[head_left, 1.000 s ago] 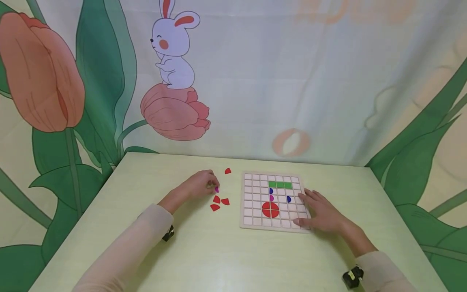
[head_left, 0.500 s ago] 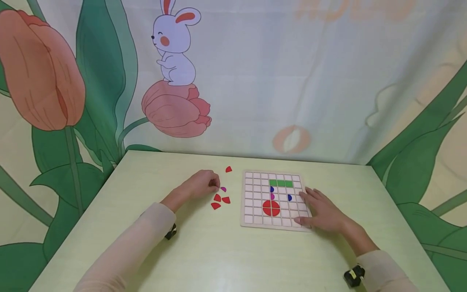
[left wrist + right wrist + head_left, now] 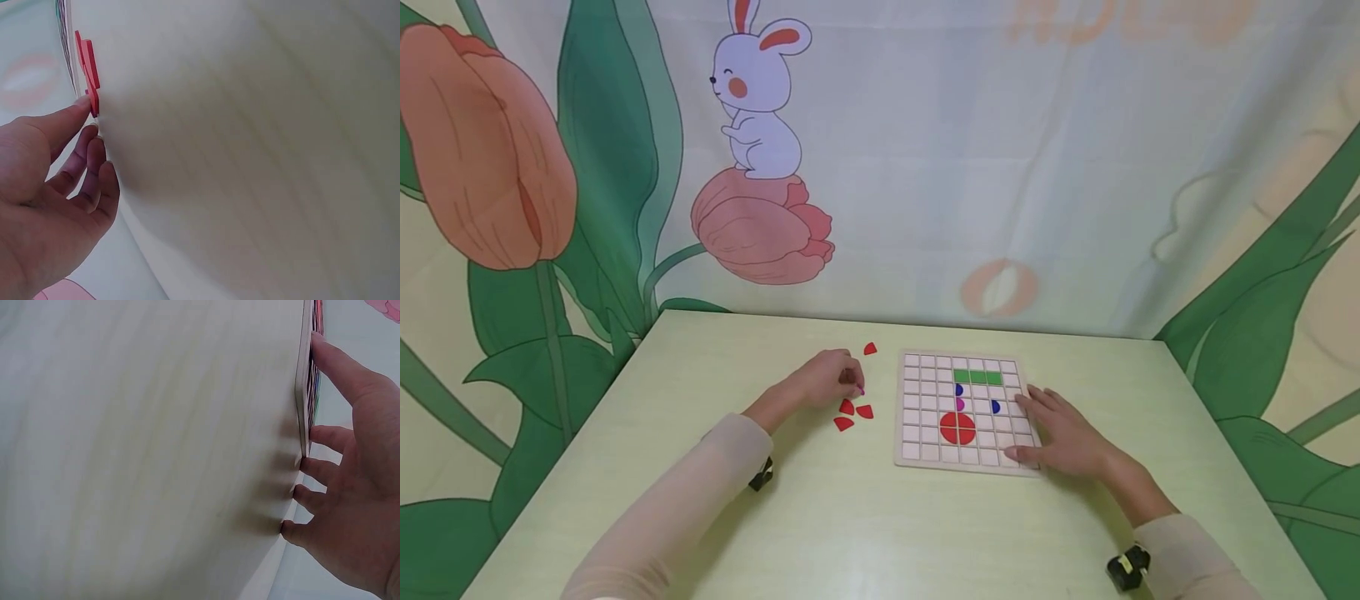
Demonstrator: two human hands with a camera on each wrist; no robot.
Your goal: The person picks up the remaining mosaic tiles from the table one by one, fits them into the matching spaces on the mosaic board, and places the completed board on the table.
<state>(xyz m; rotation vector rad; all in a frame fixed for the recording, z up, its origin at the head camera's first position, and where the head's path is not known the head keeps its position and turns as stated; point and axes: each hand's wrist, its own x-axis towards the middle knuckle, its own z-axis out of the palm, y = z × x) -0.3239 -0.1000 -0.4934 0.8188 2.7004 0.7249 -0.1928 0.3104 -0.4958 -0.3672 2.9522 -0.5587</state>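
Note:
My left hand [image 3: 833, 377] is at the left of the board, thumb and fingers pinching a small magenta half-circle piece [image 3: 861, 391], which they mostly cover. Just below it lie several red quarter-circle pieces [image 3: 865, 412], and a lone red piece [image 3: 870, 348] sits farther back. My right hand [image 3: 1067, 433] has its fingers spread over the right edge of the white grid board [image 3: 917, 450]. On the board are a red circle of quarter pieces [image 3: 958, 428], a green row [image 3: 977, 377], two blue half circles [image 3: 996, 407] and a magenta half circle [image 3: 960, 405].
The pale table [image 3: 865, 533] extends in front of the board and to both sides. A hanging cloth [image 3: 910, 167] printed with a rabbit and tulips stands behind the table's back edge.
The magenta half circle lay exposed beside my left fingertips half a second ago. My left hand has shifted slightly right, and its fingers now cover most of that piece. My right hand stays put.

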